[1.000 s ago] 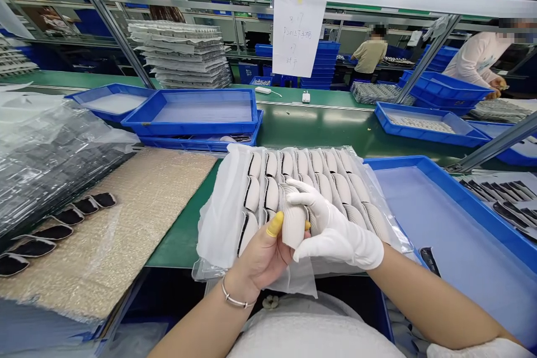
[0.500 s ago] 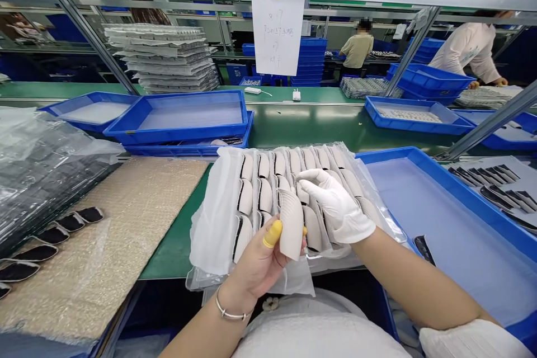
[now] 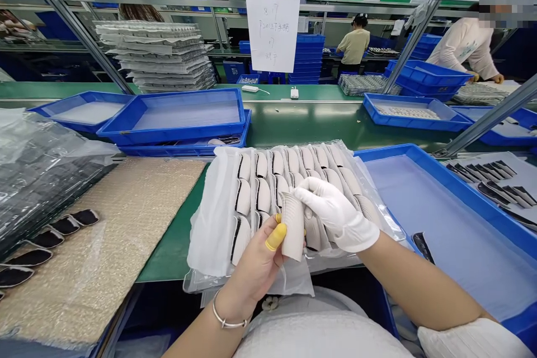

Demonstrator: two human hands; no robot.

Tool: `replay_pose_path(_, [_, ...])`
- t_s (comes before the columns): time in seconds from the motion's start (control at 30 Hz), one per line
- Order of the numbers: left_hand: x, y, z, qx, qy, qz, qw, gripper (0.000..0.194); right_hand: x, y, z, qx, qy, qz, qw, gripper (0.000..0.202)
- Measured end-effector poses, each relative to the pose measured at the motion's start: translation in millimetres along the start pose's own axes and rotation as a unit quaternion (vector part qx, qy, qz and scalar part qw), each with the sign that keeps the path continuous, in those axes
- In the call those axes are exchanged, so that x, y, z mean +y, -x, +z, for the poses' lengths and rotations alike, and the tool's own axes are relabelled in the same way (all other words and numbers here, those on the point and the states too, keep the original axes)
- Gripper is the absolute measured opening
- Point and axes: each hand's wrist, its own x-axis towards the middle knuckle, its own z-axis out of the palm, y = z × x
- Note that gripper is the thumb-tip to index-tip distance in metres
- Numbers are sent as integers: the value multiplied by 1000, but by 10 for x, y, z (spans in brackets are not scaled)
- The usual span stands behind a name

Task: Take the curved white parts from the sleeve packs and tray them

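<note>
I hold a ribbed cream piece (image 3: 292, 229) between my left fingers (image 3: 276, 237), upright and slightly tilted, above the near part of a white-lined tray (image 3: 210, 229). My gloved right fingers (image 3: 308, 193) are narrowed at its upper right edge; I cannot tell whether they pinch it. The tray reaches the front edge of the green surface (image 3: 168, 257), which shows as a bare strip before the bubble-wrap sheet (image 3: 113, 246). Right, a blue bin (image 3: 457, 246) sits close, mostly open inside.
</note>
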Motion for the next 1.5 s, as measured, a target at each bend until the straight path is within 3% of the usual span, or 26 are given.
replay_pose_path(0.17, [12,8,12,12,-14,0,1000,54,83,-37,-50,6,-73,26,997,35])
replay_pose_path(0.37, [44,18,68,52,-34,13,998,52,-4,69,-21,-23,3,13,1000,25])
replay_pose_path(0.53, [17,8,35,20,-39,-2,999,62,76,37,-16,15,-85,42,995,36])
replay_pose_path(0.63, [13,3,25,21,-46,-2,999,61,120,18,-49,-1,-102,34,994,35])
replay_pose_path(0.73, [36,8,50,37,-57,0,998,59,86,43,-57,-25,-60,25,998,29])
replay_pose_path(0.93, [44,-15,89,60,-100,-2,993,66,-6,89,-35,-11,6,7,1000,23])
replay_pose_path(1.1, [33,-67,60,42,-113,20,993,70,-20,90,-35,-10,34,-8,999,23])
replay_pose_path(1.23, [57,-99,25,24,-148,47,988,61,-47,57,-41,-24,107,-24,994,18])
replay_pose_path(1.37, [50,-128,-22,40,-220,68,972,49,-50,-8,-66,-77,214,-47,973,31])
replay_pose_path(1.5, [62,-121,-58,33,-253,68,965,42,0,-41,-64,-74,192,-81,975,34])
